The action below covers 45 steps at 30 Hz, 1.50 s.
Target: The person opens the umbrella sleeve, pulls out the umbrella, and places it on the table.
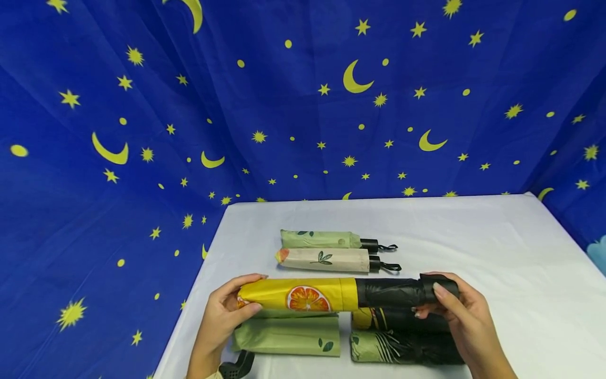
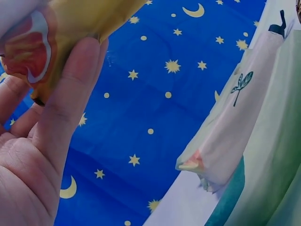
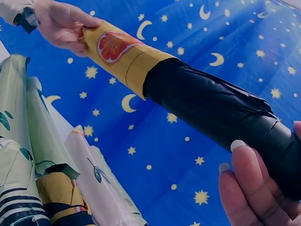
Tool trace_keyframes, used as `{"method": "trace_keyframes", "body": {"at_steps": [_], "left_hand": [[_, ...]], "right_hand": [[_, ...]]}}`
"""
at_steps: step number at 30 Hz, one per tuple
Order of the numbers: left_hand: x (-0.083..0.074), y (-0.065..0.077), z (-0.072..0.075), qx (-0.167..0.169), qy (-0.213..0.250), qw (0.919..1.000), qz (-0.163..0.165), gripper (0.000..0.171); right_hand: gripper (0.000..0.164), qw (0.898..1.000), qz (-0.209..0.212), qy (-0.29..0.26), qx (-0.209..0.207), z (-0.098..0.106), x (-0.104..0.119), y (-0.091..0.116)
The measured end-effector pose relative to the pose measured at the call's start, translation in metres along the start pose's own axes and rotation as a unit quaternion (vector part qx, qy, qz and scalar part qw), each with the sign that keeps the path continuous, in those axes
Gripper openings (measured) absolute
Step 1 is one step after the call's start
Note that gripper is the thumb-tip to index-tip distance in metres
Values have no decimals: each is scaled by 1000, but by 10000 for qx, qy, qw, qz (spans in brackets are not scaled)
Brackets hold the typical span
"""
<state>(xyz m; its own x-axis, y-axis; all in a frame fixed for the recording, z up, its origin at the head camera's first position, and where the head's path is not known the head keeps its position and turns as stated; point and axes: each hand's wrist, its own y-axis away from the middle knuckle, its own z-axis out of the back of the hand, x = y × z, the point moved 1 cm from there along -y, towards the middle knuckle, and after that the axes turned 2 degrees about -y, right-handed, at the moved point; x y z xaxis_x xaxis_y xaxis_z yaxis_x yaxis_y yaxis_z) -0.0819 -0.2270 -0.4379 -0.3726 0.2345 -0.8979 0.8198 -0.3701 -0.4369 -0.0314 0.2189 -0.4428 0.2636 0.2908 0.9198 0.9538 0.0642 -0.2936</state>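
A folded black umbrella (image 1: 390, 292) is partly inside a yellow sleeve (image 1: 265, 295) printed with an orange slice, held level above the table. My left hand (image 1: 218, 318) grips the sleeve's far end between thumb and fingers. In the left wrist view the thumb presses the yellow cloth (image 2: 108, 16). My right hand (image 1: 468, 316) grips the umbrella's handle end, thumb in front. In the right wrist view, the black folds (image 3: 202, 101) run into the sleeve's mouth (image 3: 146, 75), and about half the length stays outside.
Below the hands lie a light green sleeve (image 1: 289, 337), a folded black-and-green umbrella (image 1: 374, 347) and a folded black-and-yellow one (image 1: 363, 319). Farther back, a green sleeved umbrella (image 1: 322, 239) and a beige sleeved umbrella (image 1: 341, 260) lie side by side on the white table (image 1: 511, 242).
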Motion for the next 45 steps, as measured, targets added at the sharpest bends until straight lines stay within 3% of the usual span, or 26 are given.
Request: {"method": "trace_keyframes", "body": {"at_steps": [17,20,27,36,45], "left_hand": [[0,4,9,-296,-186,9993,130,43],[0,6,12,-332,-90,9994,35,43],[2,4,16,-53,-21,9997,-225,41],[0,0,19,-218,-219,9991,-279,38],[-2,1,24,-429,-387,9983,-60,37]], "right_hand": [[30,9997,-114,-87,-187,6,0,1],[31,9998,-42,-167,-139,7,1,1],[32,9996,21,-198,-193,12,2,2],[32,9986,99,-244,-466,21,3,4],[32,9981,37,-298,-534,24,6,6]]}}
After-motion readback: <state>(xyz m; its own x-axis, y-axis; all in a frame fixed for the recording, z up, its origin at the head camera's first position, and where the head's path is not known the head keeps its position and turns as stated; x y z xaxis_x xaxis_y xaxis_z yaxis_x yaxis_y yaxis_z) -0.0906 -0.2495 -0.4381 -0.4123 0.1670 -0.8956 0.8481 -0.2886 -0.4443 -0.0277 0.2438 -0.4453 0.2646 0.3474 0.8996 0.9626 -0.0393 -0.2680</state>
